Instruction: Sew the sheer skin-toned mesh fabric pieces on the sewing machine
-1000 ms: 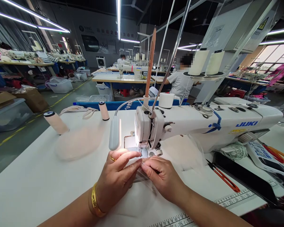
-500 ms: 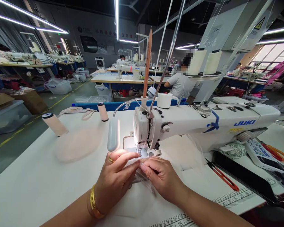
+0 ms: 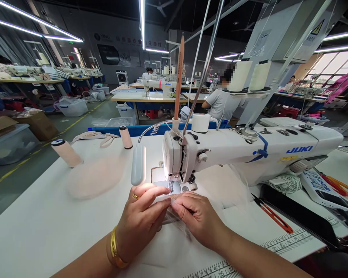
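Note:
Right in front of the needle area of a white sewing machine [image 3: 220, 150], both hands meet over a piece of sheer, pale fabric [image 3: 178, 222]. My left hand [image 3: 145, 212], with a ring and a gold bangle, pinches the fabric's edge; its index finger reaches toward the presser foot [image 3: 171, 187]. My right hand [image 3: 198, 216] has its thumb and curled fingers closed on the same fabric, fingertips almost touching the left ones. The sheer cloth hangs down between the hands toward the table edge. Much of what is gripped lies hidden under the fingers.
Pale sheer pieces [image 3: 97, 175] lie left. Two peach thread cones [image 3: 66, 153] stand at the back left. On the right are orange-handled snips [image 3: 274, 214], a black phone-like case [image 3: 298, 214] and a coiled cable [image 3: 285, 183]. A ruler strip [image 3: 217, 270] runs along the front edge.
Almost nothing differs. Both hands keep their grip on the sheer fabric in front of the presser foot, and the view has shifted very slightly.

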Motion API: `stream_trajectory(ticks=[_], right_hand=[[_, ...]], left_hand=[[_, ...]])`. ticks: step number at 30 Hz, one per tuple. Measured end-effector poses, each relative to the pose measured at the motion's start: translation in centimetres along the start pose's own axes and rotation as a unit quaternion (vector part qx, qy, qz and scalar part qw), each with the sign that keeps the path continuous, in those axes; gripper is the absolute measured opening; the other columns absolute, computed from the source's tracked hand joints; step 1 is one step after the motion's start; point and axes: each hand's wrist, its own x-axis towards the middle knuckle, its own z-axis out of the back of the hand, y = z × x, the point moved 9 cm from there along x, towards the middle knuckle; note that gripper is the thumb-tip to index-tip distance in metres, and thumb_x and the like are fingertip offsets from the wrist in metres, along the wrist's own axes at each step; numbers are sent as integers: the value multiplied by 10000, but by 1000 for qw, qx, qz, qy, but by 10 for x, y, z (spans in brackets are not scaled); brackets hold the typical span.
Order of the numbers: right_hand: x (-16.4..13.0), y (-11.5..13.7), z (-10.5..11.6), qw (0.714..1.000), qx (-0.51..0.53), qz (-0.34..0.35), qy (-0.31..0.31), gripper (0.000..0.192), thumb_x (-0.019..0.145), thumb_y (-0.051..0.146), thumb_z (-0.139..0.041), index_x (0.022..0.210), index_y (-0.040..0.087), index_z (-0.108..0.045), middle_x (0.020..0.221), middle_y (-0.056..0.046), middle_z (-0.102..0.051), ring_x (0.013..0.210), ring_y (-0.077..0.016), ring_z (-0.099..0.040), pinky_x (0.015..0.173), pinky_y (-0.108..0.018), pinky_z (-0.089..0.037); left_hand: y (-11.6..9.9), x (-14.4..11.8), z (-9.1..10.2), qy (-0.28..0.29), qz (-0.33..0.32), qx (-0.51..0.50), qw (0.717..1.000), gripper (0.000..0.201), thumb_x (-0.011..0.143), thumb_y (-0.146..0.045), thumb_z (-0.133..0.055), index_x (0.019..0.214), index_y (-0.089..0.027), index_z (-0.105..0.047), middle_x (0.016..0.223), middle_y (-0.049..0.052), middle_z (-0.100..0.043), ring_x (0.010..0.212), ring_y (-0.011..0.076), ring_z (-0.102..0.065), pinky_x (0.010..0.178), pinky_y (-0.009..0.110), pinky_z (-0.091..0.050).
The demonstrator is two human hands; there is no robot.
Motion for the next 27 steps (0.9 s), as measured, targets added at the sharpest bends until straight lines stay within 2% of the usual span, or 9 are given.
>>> stream_trajectory(ticks=[4, 8, 12, 16, 21, 27], right_hand=[[-1, 1, 0, 1000, -6, 8, -3, 371, 1047, 260, -481, 680, 211, -497, 681, 7, -573, 699, -155, -560, 687, -287, -427], [-2, 0, -1, 1000, -12, 9, 2, 307, 1040, 253, -491, 744, 220, -569, 727, -2, -615, 725, -165, -578, 701, -299, -445], [-6, -9, 1, 999, -2, -31, -18, 61, 972, 280, -610, 932, 236, -624, 804, 0, -644, 739, -167, -581, 654, -277, -460], [-8, -13, 2, 999, 2, -47, -26, 141, 929, 237, -636, 1068, 244, -611, 862, -2, -658, 755, -166, -589, 608, -258, -449], [-6, -6, 3, 999, -5, -5, -32, 76, 962, 193, -585, 992, 240, -637, 853, 3, -674, 784, -170, -598, 679, -283, -452], [-6, -2, 8, 998, -1, 21, -51, 110, 976, 162, -577, 957, 242, -649, 828, 11, -686, 794, -166, -610, 702, -272, -460]], left_hand=[[1, 1, -1, 8, 3, 3, 1000, 199, 937, -63, -610, 980, -218, -727, 1084, 62, -765, 995, 230, -611, 907, 371, -466], [4, 0, -8, 43, 18, -24, 999, 221, 949, -39, -540, 901, -219, -660, 985, 0, -781, 874, 177, -638, 875, 336, -424], [7, 0, -11, 60, 31, -46, 997, 230, 980, -59, -494, 850, -216, -598, 906, -25, -769, 800, 154, -628, 861, 322, -401], [4, 2, -12, 67, 27, -54, 996, 252, 995, -53, -460, 837, -218, -567, 878, -28, -755, 764, 150, -609, 836, 316, -393], [4, 2, -14, 69, 34, -66, 995, 233, 983, -40, -489, 854, -216, -569, 888, -30, -747, 755, 148, -591, 829, 318, -385], [6, -1, -17, 76, 45, -75, 993, 203, 977, -46, -501, 895, -213, -584, 896, -14, -724, 796, 161, -583, 835, 330, -392]])
